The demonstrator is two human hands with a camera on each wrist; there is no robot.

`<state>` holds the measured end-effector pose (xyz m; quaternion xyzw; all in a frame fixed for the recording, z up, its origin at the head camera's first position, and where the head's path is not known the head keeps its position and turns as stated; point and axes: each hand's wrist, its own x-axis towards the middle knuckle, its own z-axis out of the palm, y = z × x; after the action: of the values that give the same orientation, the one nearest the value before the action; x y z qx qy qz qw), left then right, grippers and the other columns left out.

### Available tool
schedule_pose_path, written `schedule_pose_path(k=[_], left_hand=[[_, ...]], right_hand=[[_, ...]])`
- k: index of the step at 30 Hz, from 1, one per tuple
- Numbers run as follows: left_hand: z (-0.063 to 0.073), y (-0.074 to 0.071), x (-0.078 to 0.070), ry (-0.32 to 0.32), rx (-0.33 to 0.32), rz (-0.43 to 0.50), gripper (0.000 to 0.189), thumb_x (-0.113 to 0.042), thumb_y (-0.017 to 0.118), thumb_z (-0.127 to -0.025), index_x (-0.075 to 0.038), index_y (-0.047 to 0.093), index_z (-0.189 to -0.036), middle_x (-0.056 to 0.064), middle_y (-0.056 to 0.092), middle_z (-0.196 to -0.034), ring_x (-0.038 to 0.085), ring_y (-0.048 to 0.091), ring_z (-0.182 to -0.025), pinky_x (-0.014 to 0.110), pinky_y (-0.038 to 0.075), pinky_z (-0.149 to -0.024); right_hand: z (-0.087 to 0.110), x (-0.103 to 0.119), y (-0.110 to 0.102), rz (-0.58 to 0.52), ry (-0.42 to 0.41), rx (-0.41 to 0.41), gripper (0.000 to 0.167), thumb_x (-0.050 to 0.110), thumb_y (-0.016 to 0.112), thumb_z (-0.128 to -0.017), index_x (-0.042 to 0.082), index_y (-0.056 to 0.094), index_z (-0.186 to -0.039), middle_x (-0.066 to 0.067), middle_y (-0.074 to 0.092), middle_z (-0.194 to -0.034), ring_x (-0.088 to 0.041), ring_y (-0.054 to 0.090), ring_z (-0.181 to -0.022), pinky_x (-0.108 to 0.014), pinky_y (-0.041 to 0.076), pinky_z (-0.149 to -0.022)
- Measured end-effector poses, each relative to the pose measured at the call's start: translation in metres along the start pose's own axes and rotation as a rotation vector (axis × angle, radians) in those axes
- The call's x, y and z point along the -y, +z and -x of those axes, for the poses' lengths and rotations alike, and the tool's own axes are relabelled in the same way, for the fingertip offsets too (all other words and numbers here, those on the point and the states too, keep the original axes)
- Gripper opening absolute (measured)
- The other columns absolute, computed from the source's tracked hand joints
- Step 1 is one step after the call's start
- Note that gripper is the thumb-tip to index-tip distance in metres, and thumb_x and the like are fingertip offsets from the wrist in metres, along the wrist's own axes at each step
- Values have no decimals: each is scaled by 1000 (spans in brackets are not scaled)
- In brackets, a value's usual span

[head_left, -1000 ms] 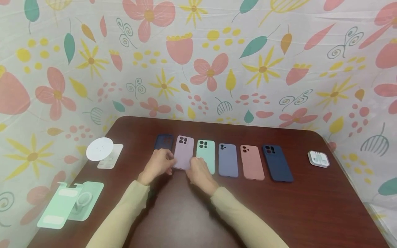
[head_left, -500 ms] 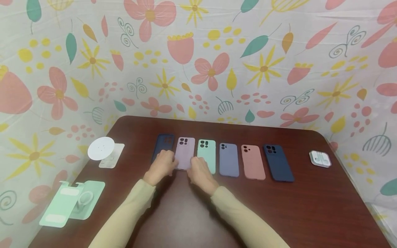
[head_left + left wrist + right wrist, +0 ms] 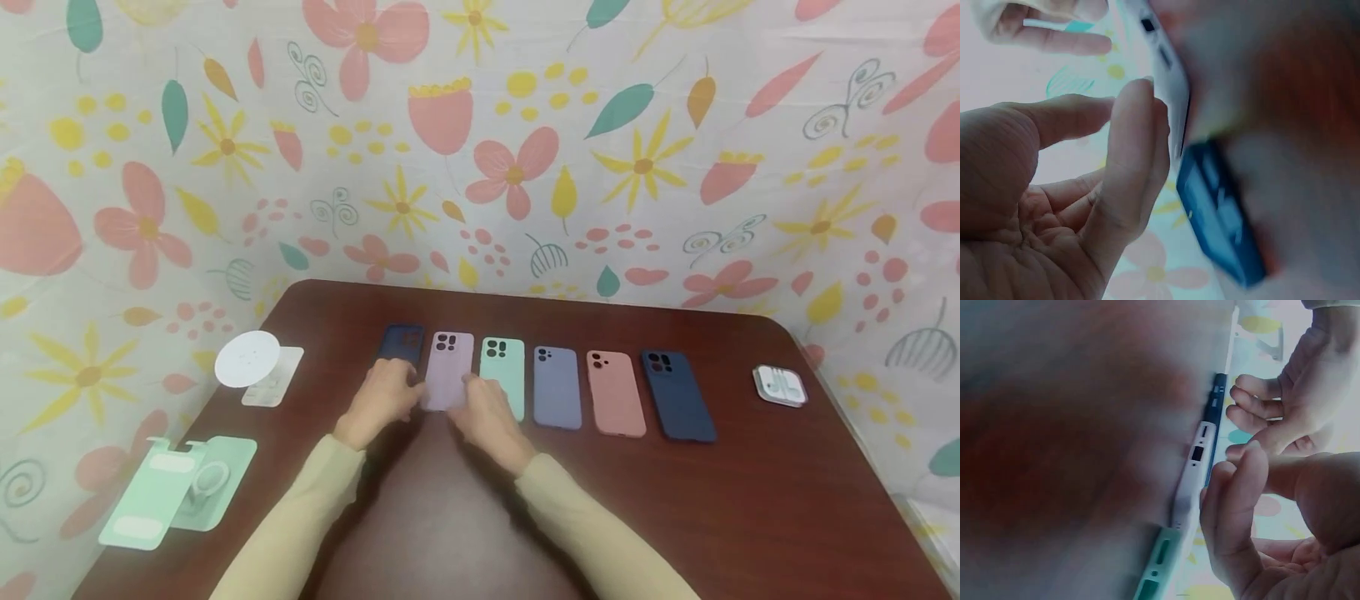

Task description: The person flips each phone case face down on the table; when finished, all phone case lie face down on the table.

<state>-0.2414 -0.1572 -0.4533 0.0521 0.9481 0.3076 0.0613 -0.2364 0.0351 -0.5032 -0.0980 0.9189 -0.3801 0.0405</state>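
Observation:
A lavender phone case (image 3: pixel 448 371) lies flat between my hands, with its camera holes at the far end. My left hand (image 3: pixel 382 396) is at its lower left, over the near part of a dark blue case (image 3: pixel 400 343). In the left wrist view, this hand's fingers are loosely bent beside the lavender case's end edge (image 3: pixel 1174 87), with nothing between them. My right hand (image 3: pixel 487 421) rests by the lavender case's lower right corner, fingertips at its edge, and partly covers a mint green case (image 3: pixel 508 367). The right wrist view shows loosely bent fingers and no grip.
Rightward in the row lie a periwinkle case (image 3: pixel 557 392), a pink case (image 3: pixel 617 396) and a navy case (image 3: pixel 681 400). Boxed earphones (image 3: pixel 780 385) sit far right. A white round stand (image 3: pixel 247 360) and a mint phone stand (image 3: pixel 153 500) occupy the left side.
My left hand shifted right over the lavender case's lower corner, then drew slightly back left with fingers more spread. The lavender case moved very slightly nearer. My right hand has hardly moved.

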Motion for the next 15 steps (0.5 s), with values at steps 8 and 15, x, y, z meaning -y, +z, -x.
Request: schedule_pose_path(k=[8, 15], left_hand=[[3, -40, 30, -29, 45, -5, 52, -22, 81, -99, 8, 66, -138, 10, 80, -78, 11, 74, -55, 44, 67, -85], [3, -61, 53, -63, 107, 11, 63, -23, 90, -90, 8, 64, -138, 24, 80, -111, 14, 77, -61, 36, 66, -77]], right_hand=[[7, 35, -1, -25, -66, 27, 69, 24, 83, -95, -11, 55, -148, -11, 74, -68, -12, 66, -49, -29, 59, -61], [-13, 51, 27, -97, 48, 120, 76, 24, 86, -94, -9, 50, -153, -4, 68, -56, -13, 65, -41, -26, 55, -49]])
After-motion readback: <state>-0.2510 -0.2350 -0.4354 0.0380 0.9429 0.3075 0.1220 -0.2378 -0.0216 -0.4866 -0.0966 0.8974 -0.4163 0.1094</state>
